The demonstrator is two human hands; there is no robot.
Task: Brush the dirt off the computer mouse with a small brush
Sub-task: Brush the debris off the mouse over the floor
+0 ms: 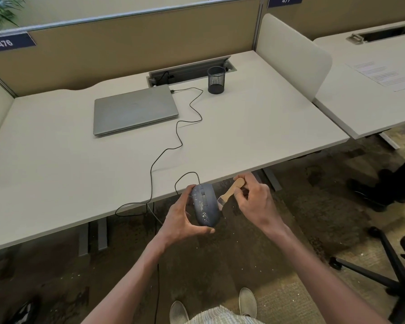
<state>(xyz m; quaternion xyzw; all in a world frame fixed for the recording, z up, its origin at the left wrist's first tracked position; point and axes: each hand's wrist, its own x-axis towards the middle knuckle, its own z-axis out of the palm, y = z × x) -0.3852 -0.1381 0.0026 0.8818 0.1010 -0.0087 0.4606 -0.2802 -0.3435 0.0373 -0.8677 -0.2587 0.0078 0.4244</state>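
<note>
With the speckled mouse (205, 205) held by your left hand (181, 218) at lower centre of frame, off the desk (56, 171) edge, sweep the brush (229, 193) — pinched in your right hand (255, 202) — lightly downward, away from the buttons.

L hand (181, 217) grips dark mouse (205, 205) in air just off desk (56, 174) front edge, thumb at rear, fingers at front; pale specks on mouse top. R hand (255, 199) holds small brush (230, 191) by wooden handle, bristles touching mouse's right side. Mouse cable (180, 136) snakes across desk toward closed laptop (133, 111). Mesh pen cup (216, 79) near back. Specks on carpet (220, 253) below.
</note>
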